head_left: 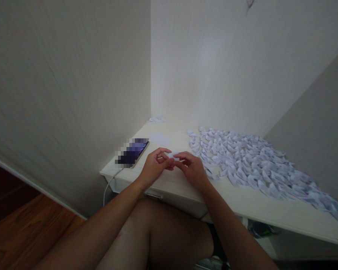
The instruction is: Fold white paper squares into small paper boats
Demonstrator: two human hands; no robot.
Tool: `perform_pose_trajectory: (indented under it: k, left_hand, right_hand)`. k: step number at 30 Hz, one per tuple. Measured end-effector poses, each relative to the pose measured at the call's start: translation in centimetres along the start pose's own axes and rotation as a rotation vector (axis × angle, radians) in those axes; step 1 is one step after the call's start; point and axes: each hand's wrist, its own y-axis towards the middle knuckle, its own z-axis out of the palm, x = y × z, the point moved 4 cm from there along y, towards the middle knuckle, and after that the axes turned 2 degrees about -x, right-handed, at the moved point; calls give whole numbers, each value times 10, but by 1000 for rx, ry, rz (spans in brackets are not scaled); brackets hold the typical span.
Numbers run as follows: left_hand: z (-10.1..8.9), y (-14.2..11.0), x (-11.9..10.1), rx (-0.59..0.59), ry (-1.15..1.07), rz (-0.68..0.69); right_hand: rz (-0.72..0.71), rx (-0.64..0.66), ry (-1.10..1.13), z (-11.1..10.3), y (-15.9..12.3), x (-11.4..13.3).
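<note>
A small piece of white paper is pinched between my two hands, over the front part of the desk. My left hand grips its left side with thumb and fingers. On its right side, the thumb and fingertips of my right hand close on the same piece. Part of the paper is covered by my fingers. Just beyond my left hand, some flat white paper lies on the desk. To the right of my right hand spreads a large heap of small folded white paper pieces.
A phone lies at the desk's left end, with a white cable running off the edge. More paper bits sit in the back corner. Walls close in the white desk at left and back. My legs are under it.
</note>
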Motion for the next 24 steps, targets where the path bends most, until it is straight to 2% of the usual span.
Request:
perform_pose_trajectory:
  k: [5, 11, 17, 24]
  left_hand:
    - [-1, 0, -1, 95, -4, -6]
    - [-3, 0, 0, 66, 35, -26]
    - [-4, -1, 0, 138, -6, -75]
    - [-6, -1, -1, 35, 27, -114]
  right_hand:
    - [45, 40, 33, -3, 0, -3]
    - [75, 23, 50, -4, 2, -5]
    - [146, 77, 116, -6, 2, -5]
    - [62, 53, 86, -7, 4, -2]
